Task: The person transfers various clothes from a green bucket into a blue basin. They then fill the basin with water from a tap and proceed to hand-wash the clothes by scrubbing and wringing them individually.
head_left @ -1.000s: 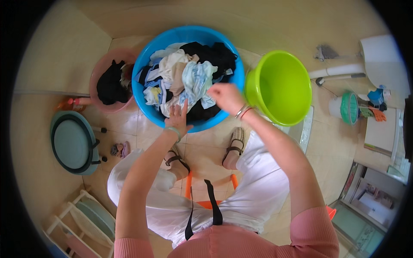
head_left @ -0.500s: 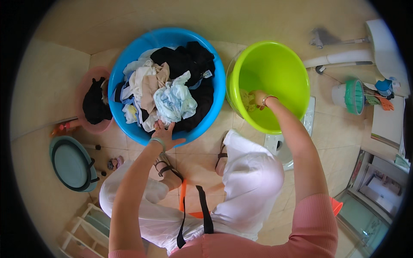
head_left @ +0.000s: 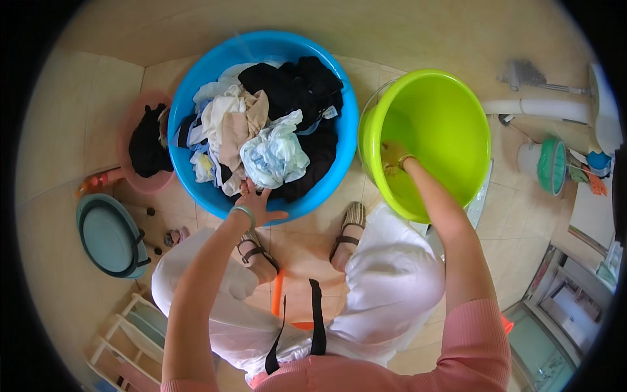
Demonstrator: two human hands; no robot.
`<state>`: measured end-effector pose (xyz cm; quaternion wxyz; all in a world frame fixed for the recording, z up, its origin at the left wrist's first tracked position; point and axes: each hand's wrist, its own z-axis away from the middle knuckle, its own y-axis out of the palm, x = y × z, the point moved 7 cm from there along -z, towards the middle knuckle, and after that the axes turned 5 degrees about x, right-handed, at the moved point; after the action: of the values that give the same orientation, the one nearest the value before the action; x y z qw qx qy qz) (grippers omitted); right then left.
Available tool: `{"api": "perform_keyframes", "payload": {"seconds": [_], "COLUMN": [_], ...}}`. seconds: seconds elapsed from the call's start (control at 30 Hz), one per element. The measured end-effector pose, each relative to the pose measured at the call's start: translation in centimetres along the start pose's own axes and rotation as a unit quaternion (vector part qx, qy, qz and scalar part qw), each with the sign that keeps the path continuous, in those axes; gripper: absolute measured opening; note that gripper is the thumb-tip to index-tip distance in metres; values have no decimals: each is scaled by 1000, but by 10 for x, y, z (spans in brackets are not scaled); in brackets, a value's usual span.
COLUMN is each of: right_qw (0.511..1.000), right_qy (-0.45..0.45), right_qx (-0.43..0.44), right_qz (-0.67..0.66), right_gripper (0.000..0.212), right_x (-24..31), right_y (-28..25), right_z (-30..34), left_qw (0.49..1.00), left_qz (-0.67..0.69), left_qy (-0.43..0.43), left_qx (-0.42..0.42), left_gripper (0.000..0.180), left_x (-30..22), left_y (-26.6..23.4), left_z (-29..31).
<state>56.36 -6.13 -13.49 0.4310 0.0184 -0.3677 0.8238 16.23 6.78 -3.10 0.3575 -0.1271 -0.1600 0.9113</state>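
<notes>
A wide blue tub [head_left: 348, 111] holds a heap of laundry. White and beige clothes [head_left: 243, 134] and black clothes [head_left: 297, 88] lie in it, with a crumpled pale blue garment [head_left: 274, 155] on top. My left hand [head_left: 256, 204] rests open at the tub's near rim, its fingertips against the clothes. To the right stands a tall lime-green bucket [head_left: 450, 124]. Deep inside it, near its left wall, is my right hand [head_left: 394, 157]. Its fingers are dim and tinted yellow-green there, so their grip and anything in them cannot be made out.
Left of the tub sits a pink basin [head_left: 124, 140] with dark cloth. Nearer are grey-green basins [head_left: 108, 238] and a white rack [head_left: 124, 326]. A white pipe [head_left: 542, 109] and a small bin with a green liner [head_left: 550, 166] stand to the right. My feet are between tub and bucket.
My right hand has sunk deeper into the bucket; the crumpled yellowish piece at its fingers no longer shows distinctly. My left hand keeps its place at the tub's rim. The view has shifted slightly.
</notes>
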Motion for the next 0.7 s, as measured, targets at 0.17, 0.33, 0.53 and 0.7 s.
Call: {"api": "perform_keyframes", "payload": {"seconds": [0.17, 0.33, 0.53, 0.7], "right_qw": [965, 888, 766, 726], "right_qy": [-69, -191, -345, -419], "right_qx": [-116, -211, -240, -235], "right_qz": [-225, -362, -486, -492], "right_gripper": [22, 20, 40, 31], "right_x": [54, 133, 265, 333], "right_y": [-122, -198, -241, -241], "right_z": [93, 219, 335, 337], "left_qw": [1000, 998, 995, 973], "left_qz": [9, 50, 67, 190], "left_qy": [-15, -13, 13, 72], "left_qx": [3, -35, -75, -113], "left_gripper": [112, 106, 82, 51], "left_x": [7, 9, 22, 21], "left_y": [0, 0, 9, -15], "left_z": [8, 15, 9, 32]}}
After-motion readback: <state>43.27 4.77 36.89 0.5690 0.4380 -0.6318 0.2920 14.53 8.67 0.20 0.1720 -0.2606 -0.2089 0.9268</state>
